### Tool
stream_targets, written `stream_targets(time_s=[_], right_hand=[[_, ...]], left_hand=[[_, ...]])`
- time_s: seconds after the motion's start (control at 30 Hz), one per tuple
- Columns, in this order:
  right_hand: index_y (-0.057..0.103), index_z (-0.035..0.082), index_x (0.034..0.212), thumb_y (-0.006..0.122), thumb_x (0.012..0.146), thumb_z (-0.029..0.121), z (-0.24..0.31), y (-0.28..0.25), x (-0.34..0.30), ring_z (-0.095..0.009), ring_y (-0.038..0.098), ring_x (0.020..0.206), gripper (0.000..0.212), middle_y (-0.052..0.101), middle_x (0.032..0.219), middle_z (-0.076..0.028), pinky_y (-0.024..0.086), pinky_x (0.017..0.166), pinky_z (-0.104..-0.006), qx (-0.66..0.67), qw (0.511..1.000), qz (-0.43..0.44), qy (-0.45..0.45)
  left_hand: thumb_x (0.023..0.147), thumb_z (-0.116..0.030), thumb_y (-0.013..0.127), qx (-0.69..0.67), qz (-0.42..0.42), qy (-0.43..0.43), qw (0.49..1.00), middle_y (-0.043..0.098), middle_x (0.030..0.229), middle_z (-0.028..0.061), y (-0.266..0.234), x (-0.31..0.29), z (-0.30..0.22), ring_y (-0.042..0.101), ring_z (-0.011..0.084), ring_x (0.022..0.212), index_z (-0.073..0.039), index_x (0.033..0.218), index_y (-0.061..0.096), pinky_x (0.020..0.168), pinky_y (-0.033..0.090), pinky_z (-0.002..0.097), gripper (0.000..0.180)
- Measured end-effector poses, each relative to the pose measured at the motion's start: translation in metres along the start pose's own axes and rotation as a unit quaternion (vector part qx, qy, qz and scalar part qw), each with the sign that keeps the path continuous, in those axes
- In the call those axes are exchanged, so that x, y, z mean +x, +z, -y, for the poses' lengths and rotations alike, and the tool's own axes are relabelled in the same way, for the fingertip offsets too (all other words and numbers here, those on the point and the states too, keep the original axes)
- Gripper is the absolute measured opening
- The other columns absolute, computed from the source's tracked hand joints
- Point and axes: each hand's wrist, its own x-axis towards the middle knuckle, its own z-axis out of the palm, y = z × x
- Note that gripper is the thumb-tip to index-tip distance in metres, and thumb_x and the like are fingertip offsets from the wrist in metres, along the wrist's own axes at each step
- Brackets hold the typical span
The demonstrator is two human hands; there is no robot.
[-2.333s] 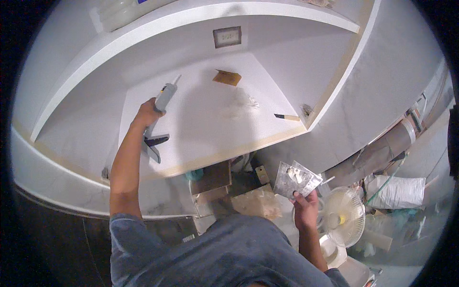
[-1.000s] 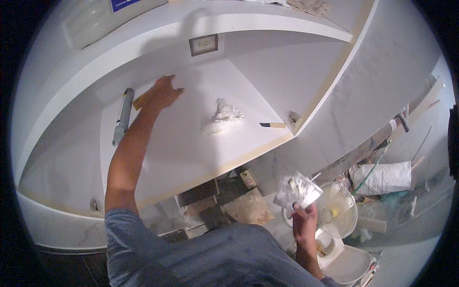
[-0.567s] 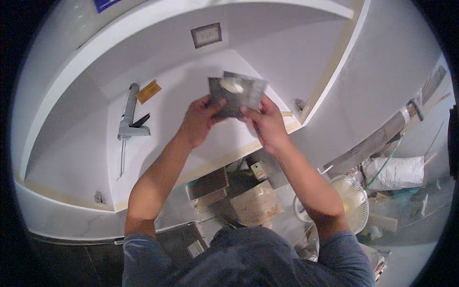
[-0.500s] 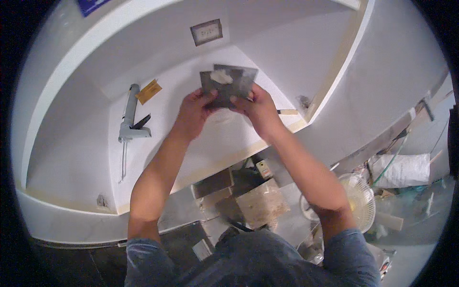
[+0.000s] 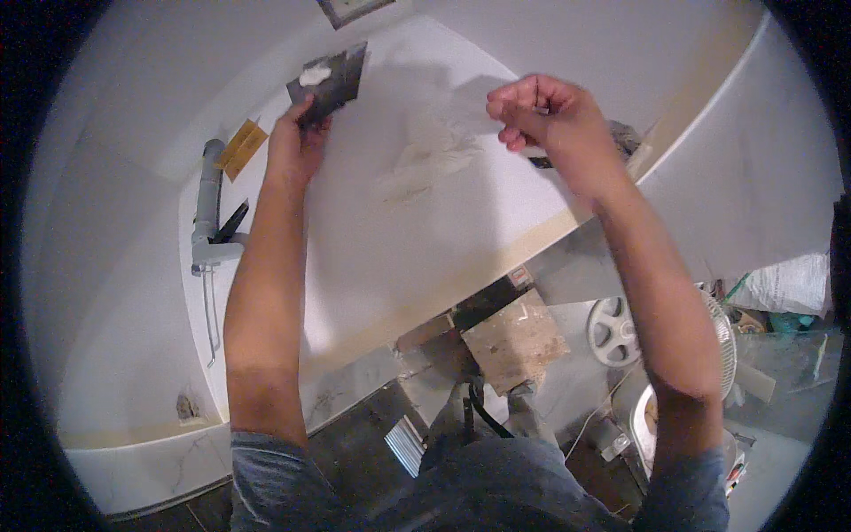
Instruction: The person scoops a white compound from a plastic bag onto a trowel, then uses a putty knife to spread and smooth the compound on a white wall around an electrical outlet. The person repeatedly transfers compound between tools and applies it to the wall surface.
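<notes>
Two hands are raised over the white shelf [image 5: 425,257]: your left hand [image 5: 297,146] grips a grey trowel [image 5: 330,80] above it; your right hand [image 5: 545,120] is curled into a loose fist, well apart.

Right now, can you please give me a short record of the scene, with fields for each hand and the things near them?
left hand: holds a dark flat plate with a white lump on it
right hand: closed, raised over the board; what it grips, cannot tell
board: white, with a pale smear
caulking gun: lies left of the left arm
tape piece: yellow, beside the gun
fan: low right
</notes>
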Motion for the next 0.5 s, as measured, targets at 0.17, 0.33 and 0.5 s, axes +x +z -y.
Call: stream_targets(time_s=[0.17,0.33,0.5], right_hand=[[0.074,0.005,0.102,0.073,0.092,0.018,-0.033,0.005,0.082,-0.026,0.072,0.081,0.016,0.076,0.097,-0.013,0.059,0.075,-0.0379,-0.092,0.991,0.078,-0.059],[0.073,0.0,0.104,0.065,0.09,0.017,-0.034,0.054,0.145,-0.036,0.074,0.096,0.024,0.074,0.104,-0.026,0.059,0.085,-0.0429,-0.462,0.882,0.087,-0.043],[0.074,-0.001,0.107,0.061,0.089,0.014,-0.099,0.057,0.212,-0.041,0.072,0.098,0.027,0.072,0.105,-0.028,0.058,0.089,-0.0446,-0.586,0.791,0.01,-0.175]], left_hand=[[0.098,-0.019,0.053,-0.03,0.031,-0.007,0.999,0.064,0.095,0.0126,0.008,0.081,-0.013,0.062,0.025,0.078,-0.002,0.105,0.059,0.056,0.053,0.0305,0.019],[0.093,-0.022,0.068,0.282,0.235,0.235,0.9,0.069,0.095,0.0078,-0.076,0.181,-0.047,0.068,0.0232,0.084,-0.005,0.109,0.063,0.076,0.06,0.0343,0.023],[0.092,-0.021,0.071,-0.205,0.269,-0.005,0.941,0.073,0.087,0.0131,-0.023,0.196,-0.014,0.071,0.0265,0.073,0.002,0.105,0.068,0.072,0.061,0.0369,0.027]])
